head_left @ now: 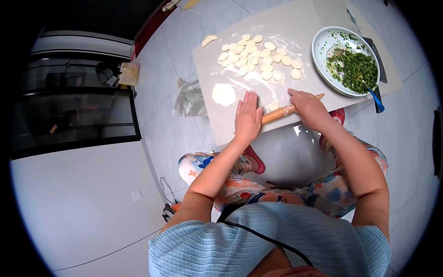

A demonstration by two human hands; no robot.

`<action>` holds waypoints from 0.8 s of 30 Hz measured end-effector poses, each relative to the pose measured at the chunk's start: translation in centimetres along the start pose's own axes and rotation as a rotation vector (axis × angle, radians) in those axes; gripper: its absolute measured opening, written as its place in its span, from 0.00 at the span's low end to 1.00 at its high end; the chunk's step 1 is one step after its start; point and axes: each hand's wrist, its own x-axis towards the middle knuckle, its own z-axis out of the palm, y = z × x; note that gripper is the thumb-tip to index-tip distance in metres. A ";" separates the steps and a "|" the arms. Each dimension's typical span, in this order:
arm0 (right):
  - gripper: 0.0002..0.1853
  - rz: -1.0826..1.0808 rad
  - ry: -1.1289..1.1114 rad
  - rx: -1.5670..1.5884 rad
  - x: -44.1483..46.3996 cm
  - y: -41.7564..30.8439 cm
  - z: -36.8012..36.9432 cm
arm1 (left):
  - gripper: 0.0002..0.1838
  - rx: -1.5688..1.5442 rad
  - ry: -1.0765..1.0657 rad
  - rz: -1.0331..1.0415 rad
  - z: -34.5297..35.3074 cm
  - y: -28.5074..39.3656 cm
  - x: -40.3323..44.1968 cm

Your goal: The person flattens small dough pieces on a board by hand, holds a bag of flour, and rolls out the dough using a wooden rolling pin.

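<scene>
My left hand (248, 117) lies flat with fingers stretched out, at the left end of a wooden rolling pin (279, 114); whatever is under the palm is hidden. Over the pin's right part, my right hand (308, 107) is closed, with the tapered tip sticking out beyond it. A small round dough piece (273, 106) sits just past the pin, between the hands. Thin rolled wrappers (224, 94) lie left of my left hand. Farther back are many floured dough pieces (251, 53), and one folded dumpling (209, 40) rests near the far left edge.
On the right of the flour-dusted board (300, 41) stands a white bowl (320, 67) of chopped green filling, with a blue-handled utensil (376, 99) in it. A dark blade (380, 64) lies partly behind the bowl. A plastic bag (190, 99) is on the floor at left.
</scene>
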 end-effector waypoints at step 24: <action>0.31 0.092 0.027 -0.202 1.3 0.0 1.9 | 0.16 -0.242 0.138 0.117 2.2 0.9 5.1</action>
